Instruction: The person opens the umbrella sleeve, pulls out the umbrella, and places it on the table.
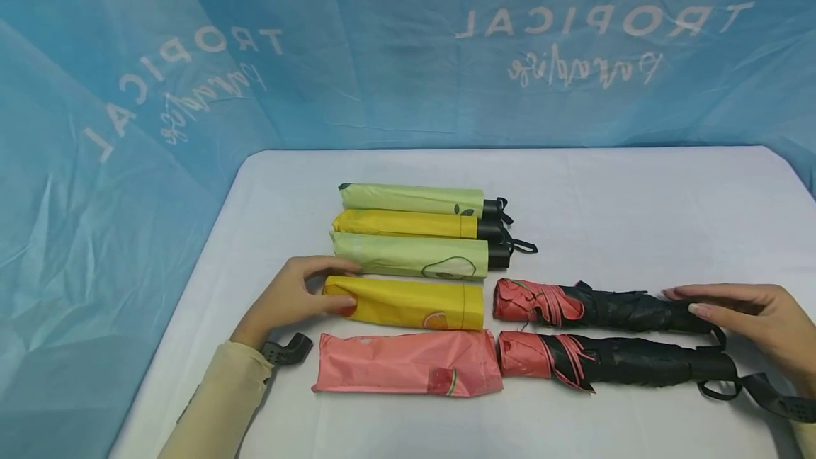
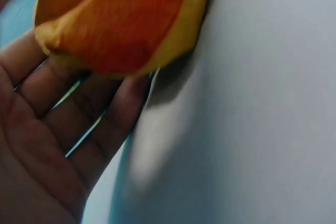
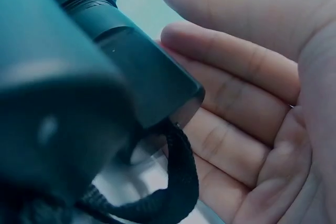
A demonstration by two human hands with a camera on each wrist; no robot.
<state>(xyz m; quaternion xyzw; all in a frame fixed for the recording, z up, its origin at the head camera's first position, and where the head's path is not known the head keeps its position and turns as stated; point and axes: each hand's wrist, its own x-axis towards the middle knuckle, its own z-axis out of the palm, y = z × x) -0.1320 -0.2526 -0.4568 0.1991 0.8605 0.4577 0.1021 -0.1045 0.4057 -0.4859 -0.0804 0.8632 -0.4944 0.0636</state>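
Observation:
A yellow umbrella sleeve [image 1: 408,302] with an orange-slice print lies flat in the middle of the head view. At its left end is my left hand [image 1: 309,292], thumb over the front part and fingers along the far edge. Those fingers look fairly straight in the left wrist view, their tips hidden behind the sleeve's end [image 2: 131,24]. To the right lies a folded black and pink umbrella [image 1: 612,307]. My right hand [image 1: 752,310] rests beside its black handle [image 3: 152,72], fingers extended and thumb apart. A wrist strap [image 3: 184,177] hangs off the handle.
A pink sleeve [image 1: 401,363] with a watermelon print lies nearest, a second black and pink umbrella [image 1: 637,360] at its right end. Behind the yellow sleeve lie a green avocado-print umbrella [image 1: 395,253], a yellow one [image 1: 408,223] and another green one [image 1: 408,197]. Blue curtains surround the white table [image 1: 574,416].

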